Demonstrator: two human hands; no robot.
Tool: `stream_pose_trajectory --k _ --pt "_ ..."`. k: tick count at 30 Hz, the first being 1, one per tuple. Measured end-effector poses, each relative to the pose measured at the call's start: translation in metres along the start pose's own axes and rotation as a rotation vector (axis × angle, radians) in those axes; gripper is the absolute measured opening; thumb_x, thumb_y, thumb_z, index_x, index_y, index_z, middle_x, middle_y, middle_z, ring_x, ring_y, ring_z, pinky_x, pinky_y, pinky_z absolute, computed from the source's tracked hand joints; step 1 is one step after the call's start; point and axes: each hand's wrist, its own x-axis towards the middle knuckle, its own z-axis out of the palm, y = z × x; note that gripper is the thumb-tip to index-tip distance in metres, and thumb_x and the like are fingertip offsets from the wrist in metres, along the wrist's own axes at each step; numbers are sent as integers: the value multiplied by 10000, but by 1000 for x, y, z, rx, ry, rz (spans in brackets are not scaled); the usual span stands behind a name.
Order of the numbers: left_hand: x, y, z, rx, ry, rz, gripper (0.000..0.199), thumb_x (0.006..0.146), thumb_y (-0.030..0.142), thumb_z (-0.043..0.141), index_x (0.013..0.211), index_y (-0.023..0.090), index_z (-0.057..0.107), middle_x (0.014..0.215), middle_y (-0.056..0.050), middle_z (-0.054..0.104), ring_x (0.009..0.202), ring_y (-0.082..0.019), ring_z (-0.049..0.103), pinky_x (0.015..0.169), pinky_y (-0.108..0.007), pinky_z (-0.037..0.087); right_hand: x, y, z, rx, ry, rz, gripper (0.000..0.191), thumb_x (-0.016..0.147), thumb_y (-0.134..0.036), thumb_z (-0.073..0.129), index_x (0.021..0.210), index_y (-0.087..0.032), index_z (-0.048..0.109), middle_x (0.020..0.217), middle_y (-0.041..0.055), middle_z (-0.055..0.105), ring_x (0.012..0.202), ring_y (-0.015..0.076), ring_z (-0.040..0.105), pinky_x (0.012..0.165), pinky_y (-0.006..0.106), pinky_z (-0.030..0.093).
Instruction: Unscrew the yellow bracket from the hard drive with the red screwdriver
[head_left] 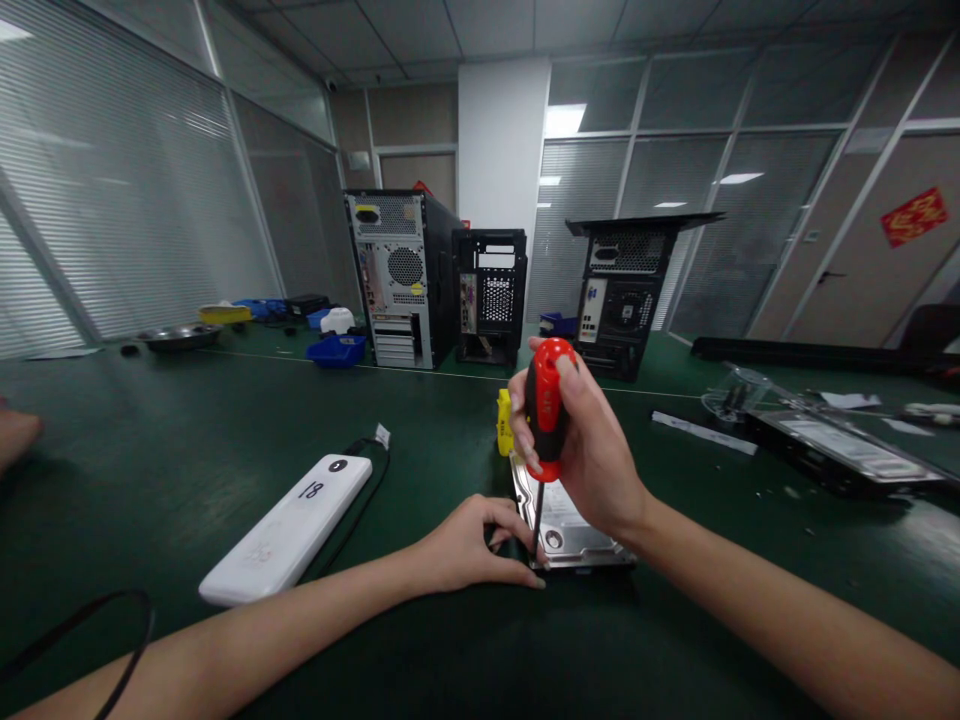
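Observation:
A silver hard drive (574, 525) lies flat on the green table in front of me. My right hand (600, 455) is wrapped round the handle of a red and black screwdriver (553, 405). The screwdriver stands nearly upright, its tip down at the drive's near left corner. My left hand (480, 540) grips that same corner, thumb and forefinger on either side of the tip. Whatever screw is under the tip cannot be made out. Just behind the drive stands a yellow block (505, 422) with dark print, partly hidden by my right hand.
A white power bank (289, 530) with a black cable lies left. Computer cases (405, 270) stand along the back, with a blue bin (335, 350) and a metal basin (178, 337). Metal parts (847, 445) lie right. Another person's hand (16, 435) shows at the left edge.

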Motion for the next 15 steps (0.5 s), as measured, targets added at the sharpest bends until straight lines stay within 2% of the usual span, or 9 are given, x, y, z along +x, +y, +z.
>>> stream_pose_trajectory --k 4,7,12,15 --pt "0 -1 0 -6 2 4 245 649 298 793 848 164 742 776 18 558 636 -85 371 565 -207 291 0 0 0 -61 12 4 271 830 -350 622 945 -248 399 659 -67 511 453 53 441 376 164 337" --pt "0 -1 0 -13 1 4 245 646 296 795 847 165 744 779 17 563 630 -83 368 566 -207 293 -1 0 0 -35 16 -7 235 842 -377 598 912 -226 431 724 -44 524 501 55 468 417 179 378" --pt "1 -4 1 -16 13 2 272 619 318 810 835 164 750 782 12 573 617 -81 362 559 -209 286 1 -2 -1 42 15 25 329 873 -462 495 1042 -187 560 831 4 524 597 69 492 498 206 416" --pt "2 -5 2 -31 19 29 295 593 318 825 830 160 749 811 2 598 643 -89 382 559 -210 284 1 -1 -1 26 5 24 369 873 -479 485 1097 -194 559 837 2 516 589 68 488 494 210 410"
